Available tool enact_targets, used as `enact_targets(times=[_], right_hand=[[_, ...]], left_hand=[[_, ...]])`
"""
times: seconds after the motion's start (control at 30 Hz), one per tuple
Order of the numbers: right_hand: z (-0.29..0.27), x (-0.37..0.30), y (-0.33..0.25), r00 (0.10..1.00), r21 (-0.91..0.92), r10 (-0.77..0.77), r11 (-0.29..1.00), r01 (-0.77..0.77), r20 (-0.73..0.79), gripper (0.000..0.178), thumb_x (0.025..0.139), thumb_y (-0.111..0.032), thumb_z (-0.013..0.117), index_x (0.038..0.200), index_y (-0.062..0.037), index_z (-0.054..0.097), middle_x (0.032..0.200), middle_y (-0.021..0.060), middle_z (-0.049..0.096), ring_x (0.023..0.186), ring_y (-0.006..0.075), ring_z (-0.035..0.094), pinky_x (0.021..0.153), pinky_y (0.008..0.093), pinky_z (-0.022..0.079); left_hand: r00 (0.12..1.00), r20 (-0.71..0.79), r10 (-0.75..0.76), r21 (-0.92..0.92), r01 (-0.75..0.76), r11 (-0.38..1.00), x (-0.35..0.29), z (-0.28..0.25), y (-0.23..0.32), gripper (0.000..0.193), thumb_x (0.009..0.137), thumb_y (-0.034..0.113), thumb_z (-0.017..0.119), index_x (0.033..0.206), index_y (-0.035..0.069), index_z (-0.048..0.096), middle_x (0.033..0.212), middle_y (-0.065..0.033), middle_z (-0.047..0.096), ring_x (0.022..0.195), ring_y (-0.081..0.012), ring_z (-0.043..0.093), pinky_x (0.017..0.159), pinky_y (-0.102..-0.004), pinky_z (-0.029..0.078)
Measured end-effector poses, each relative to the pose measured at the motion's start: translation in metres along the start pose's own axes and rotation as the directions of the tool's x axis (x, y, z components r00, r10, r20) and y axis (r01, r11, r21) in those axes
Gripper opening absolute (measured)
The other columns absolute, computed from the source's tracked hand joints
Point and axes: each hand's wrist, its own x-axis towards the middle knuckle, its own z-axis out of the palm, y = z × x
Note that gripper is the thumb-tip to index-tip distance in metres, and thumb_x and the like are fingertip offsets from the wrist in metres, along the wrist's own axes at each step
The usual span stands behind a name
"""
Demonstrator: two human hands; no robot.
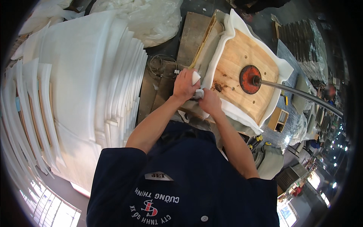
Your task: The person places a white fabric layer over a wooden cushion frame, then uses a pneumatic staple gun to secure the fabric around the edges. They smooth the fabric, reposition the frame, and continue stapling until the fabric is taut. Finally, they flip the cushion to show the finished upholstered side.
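Note:
A pale wooden seat panel [236, 47] lies on a white foam sheet [237, 115], whose edges curl up around it. An orange-red round press plate [245, 84] on a metal rod [302, 97] bears on the panel. At the panel's near left corner, my left hand [184, 86] is closed on a folded white foam edge that pokes out past the fingers. Beside it, my right hand [211, 102] is closed around another bit of the same white edge. The two hands are close together, and the fingertips are partly hidden.
Stacked white foam sheets [81, 75] rise on the left, with a bag of white scraps [151, 19] behind. A coiled thin cable [160, 64] lies beyond my left hand. Wrapped dark stacks [304, 45] stand far right. A small wooden box [278, 119] sits right of the panel.

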Motion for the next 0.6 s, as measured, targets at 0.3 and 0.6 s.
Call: enact_targets(times=[0.3, 0.6], right_hand=[[-0.007, -0.065, -0.025, 0.943, 0.583, -0.285, 0.801, 0.137, 0.171, 0.037, 0.078, -0.016, 0.068, 0.112, -0.0019, 0.066, 0.099, 0.0193, 0.072, 0.096, 0.0362, 0.068, 0.087, 0.0438, 0.053], [0.009, -0.024, -0.007, 0.985, 0.015, -0.083, 0.996, 0.086, -0.151, 0.025, 0.082, -0.015, 0.069, 0.103, -0.0062, 0.06, 0.104, 0.0194, 0.067, 0.097, 0.0429, 0.066, 0.079, 0.0542, 0.053]], left_hand=[[1.0, -0.025, 0.012, -0.018, -0.012, 1.0, -0.006, 0.0, 0.002, 0.044, 0.078, 0.014, 0.073, 0.118, 0.005, 0.057, 0.101, -0.0164, 0.058, 0.094, -0.0392, 0.059, 0.083, -0.0464, 0.05], [0.997, 0.055, -0.054, -0.056, 0.057, 0.997, -0.001, -0.005, 0.004, 0.045, 0.08, 0.019, 0.073, 0.12, 0.007, 0.057, 0.101, -0.016, 0.057, 0.098, -0.0394, 0.058, 0.086, -0.0467, 0.048]])
